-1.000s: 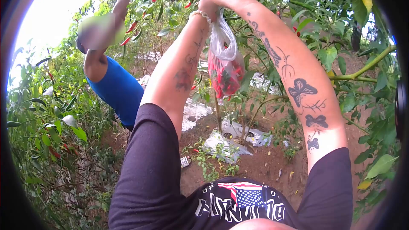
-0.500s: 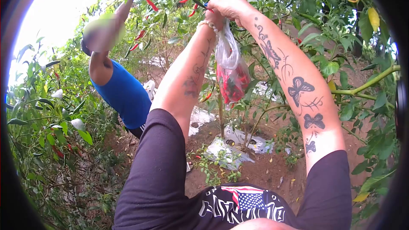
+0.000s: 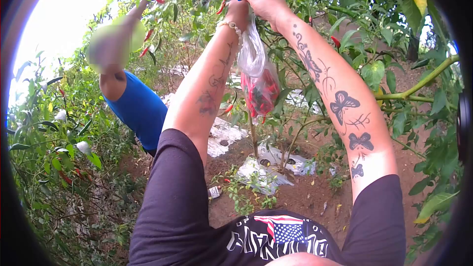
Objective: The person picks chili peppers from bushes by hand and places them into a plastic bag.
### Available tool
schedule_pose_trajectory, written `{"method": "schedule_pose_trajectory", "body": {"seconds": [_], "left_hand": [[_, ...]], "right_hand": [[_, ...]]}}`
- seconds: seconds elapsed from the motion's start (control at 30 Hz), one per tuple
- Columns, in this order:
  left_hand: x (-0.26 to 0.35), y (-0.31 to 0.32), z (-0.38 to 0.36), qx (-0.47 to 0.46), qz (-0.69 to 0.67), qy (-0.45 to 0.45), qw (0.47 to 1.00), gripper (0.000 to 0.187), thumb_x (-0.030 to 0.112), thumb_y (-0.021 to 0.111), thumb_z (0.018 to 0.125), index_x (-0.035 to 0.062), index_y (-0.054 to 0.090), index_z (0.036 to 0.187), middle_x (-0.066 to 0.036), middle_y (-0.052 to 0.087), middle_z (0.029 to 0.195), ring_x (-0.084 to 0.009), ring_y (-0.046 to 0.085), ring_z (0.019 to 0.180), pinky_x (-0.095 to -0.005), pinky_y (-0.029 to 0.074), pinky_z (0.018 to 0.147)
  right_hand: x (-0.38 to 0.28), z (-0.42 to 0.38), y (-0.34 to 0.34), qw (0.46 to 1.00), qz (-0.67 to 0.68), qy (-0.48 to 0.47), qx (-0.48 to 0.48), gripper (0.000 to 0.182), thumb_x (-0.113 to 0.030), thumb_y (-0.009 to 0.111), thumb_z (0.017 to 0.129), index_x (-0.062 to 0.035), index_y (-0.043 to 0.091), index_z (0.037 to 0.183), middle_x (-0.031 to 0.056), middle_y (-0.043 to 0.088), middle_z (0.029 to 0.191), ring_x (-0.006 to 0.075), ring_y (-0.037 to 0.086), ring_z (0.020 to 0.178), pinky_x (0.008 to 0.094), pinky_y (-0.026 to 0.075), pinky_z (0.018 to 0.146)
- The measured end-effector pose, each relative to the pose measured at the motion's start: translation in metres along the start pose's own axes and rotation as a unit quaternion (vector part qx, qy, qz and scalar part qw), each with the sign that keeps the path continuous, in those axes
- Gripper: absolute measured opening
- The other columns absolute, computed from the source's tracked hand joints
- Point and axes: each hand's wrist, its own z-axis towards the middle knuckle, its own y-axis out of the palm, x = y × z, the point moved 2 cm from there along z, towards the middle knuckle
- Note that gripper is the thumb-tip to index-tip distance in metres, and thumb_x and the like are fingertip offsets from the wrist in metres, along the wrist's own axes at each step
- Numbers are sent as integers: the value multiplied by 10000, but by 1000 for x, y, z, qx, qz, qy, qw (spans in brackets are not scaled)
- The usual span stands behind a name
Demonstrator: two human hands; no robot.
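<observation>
A clear plastic bag (image 3: 253,61) of red chilli peppers (image 3: 260,93) hangs by its stretched handles just under my hands, apparently from my left hand. My left hand (image 3: 237,12), with a beaded bracelet at the wrist, is raised among the chilli branches with its fingers closed. Right beside it, my right hand (image 3: 266,6) pinches with thumb and forefinger against the left fingertips. Whatever lies in that pinch is too small to make out. Blue shows at the fingertips. A red chilli (image 3: 220,7) hangs just left of my left hand.
Chilli plants crowd both sides, with a thick green branch (image 3: 419,93) at right. A person in a blue top (image 3: 140,111) stands at left, one arm raised into the plants. White plastic sheets (image 3: 261,172) lie on the brown soil around the stems.
Both hands and the hanging bag have shifted slightly left and up in view. My right fingers remain close to the left ones. The other person appears farther left.
</observation>
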Motion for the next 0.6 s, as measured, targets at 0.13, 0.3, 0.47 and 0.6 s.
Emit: {"method": "schedule_pose_trajectory", "body": {"seconds": [0.13,0.3,0.47,0.6], "left_hand": [[12,1,0,17,-20,20,999,276,206,541,790,15,518,987,-75,578,824,-162,545,672,-273,428,574],[13,-1,-4,3,-165,-44,985,328,356,467,840,38,528,895,-65,529,743,-172,511,626,-308,425,506],[17,6,-1,-103,-326,-36,939,224,223,454,858,60,574,953,-44,552,747,-132,497,584,-277,416,493],[19,6,-2,-167,-347,-36,922,229,220,467,855,47,579,956,-15,561,701,-111,492,539,-236,417,482]], "right_hand": [[5,8,-10,999,33,-9,29,236,-282,579,739,-47,587,712,-18,463,562,70,384,488,245,328,477],[2,3,-15,997,79,5,27,227,-268,580,752,-43,585,724,-19,473,566,68,395,495,238,332,482],[14,5,-20,997,73,-24,31,201,-257,570,760,-60,582,720,-29,467,559,53,383,467,222,303,431],[10,1,-26,992,127,-15,18,188,-250,578,755,-76,566,684,-48,422,522,48,363,443,220,273,412]]}}
